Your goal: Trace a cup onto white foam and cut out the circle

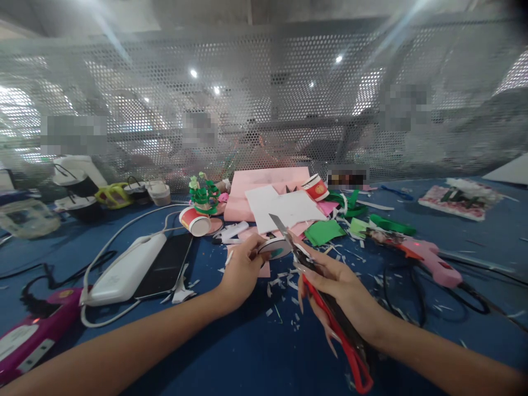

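Note:
My left hand [243, 269] pinches a round white piece [277, 246] that looks like cut paper or card, with a dark rim and a teal patch. My right hand [344, 289] is closed around red-handled scissors [355, 357], gripping them near the pivot, handles toward me. One scissor blade points up and left, just beyond the round piece; the right fingertips are close to its right edge. White paper scraps [284, 280] are scattered beneath both hands. Beyond them lie white paper sheets [284, 209] on pink paper [237, 192].
On the left are a white power bank [127, 269], a black phone [165, 267] and a purple power strip [49, 324]. Red paper cups [196, 220] lie tipped near a green paper plant [203, 195]. At right rests a pink glue gun [433, 261] with its cord. A perforated metal screen [264, 110] stands behind.

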Demonstrator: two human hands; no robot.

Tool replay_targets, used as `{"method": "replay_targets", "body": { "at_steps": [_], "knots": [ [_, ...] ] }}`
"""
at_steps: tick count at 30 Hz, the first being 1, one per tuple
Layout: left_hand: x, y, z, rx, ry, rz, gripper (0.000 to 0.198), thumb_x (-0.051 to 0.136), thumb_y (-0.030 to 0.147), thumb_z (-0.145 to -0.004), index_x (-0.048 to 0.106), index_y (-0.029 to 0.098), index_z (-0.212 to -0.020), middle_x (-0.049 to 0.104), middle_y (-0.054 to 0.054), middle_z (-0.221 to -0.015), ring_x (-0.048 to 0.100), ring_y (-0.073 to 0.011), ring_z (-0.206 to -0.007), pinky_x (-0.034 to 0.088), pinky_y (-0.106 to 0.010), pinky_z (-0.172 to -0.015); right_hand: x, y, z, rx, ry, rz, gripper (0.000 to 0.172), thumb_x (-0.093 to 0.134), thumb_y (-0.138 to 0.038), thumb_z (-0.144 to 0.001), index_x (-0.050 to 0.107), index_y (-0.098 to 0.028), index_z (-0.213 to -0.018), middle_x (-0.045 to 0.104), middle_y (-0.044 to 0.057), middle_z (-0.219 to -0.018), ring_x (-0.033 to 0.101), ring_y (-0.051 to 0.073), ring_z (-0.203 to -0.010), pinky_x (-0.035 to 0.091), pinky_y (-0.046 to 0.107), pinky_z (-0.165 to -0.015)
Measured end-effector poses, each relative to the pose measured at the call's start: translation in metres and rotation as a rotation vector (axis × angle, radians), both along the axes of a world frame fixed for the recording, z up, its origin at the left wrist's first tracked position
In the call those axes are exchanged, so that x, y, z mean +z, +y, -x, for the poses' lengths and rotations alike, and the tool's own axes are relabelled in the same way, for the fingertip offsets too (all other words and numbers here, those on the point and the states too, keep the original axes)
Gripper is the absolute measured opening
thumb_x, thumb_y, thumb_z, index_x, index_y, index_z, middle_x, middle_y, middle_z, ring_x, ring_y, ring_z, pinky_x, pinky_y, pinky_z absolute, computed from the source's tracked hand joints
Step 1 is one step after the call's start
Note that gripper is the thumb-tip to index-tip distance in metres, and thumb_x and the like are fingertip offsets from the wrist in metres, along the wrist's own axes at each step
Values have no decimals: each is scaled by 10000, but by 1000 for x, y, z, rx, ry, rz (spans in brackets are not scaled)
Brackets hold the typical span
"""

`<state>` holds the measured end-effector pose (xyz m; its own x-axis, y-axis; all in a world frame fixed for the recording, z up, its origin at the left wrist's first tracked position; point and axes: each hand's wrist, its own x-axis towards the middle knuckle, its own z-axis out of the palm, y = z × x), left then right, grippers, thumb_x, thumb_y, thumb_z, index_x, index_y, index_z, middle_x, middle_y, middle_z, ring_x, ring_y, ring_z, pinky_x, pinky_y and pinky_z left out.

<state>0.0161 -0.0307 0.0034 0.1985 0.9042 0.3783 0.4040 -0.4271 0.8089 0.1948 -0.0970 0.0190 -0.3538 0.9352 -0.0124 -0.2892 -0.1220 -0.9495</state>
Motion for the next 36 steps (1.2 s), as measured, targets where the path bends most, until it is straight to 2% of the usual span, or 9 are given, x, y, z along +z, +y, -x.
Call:
{"method": "replay_targets", "body": {
  "at_steps": [7, 15, 27, 32, 36],
  "knots": [
    [0, -5, -1, -47, 163, -80, 116, 485, 116, -730, 567, 192, -761, 567, 45, -651, 490, -98, -610, 378, -210, -584, -1, -2, 1, 17, -21, 18, 659, 499, -273, -825, 163, -338, -1389, 588, -26, -673, 487, 67, -298, 422, 179, -261],
    [1, -2, -3, -30, -39, 54, 78, 520, 127, -704, 503, 190, -747, 576, 42, -706, 559, -115, -664, 434, -232, -611, 3, -1, 2, -97, 24, 8, 612, 510, -279, -810, 248, -337, -1360, 561, -48, -633, 451, 57, -281, 413, 177, -245],
    [-2, 1, -1, -43, -43, 25, 87, 510, 125, -718, 522, 192, -773, 584, 35, -726, 567, -117, -705, 424, -228, -628, -2, -1, 1, -52, 15, 23, 636, 501, -291, -824, 201, -310, -1384, 579, -22, -658, 468, 61, -290, 412, 174, -253],
    [-4, 1, 0, -36, 17, -8, 86, 507, 144, -720, 540, 193, -782, 593, 32, -711, 548, -120, -662, 414, -229, -607, -2, -1, 0, -34, 12, 25, 650, 495, -273, -825, 173, -326, -1388, 587, -19, -661, 473, 68, -291, 412, 178, -248],
    [-1, -4, 1, -38, 174, -101, 115, 481, 125, -735, 564, 196, -767, 582, 41, -653, 511, -103, -607, 387, -213, -582, -2, -1, 0, -9, 20, 22, 641, 499, -282, -826, 187, -330, -1384, 586, -15, -668, 478, 69, -299, 406, 175, -247]
  ]
}}
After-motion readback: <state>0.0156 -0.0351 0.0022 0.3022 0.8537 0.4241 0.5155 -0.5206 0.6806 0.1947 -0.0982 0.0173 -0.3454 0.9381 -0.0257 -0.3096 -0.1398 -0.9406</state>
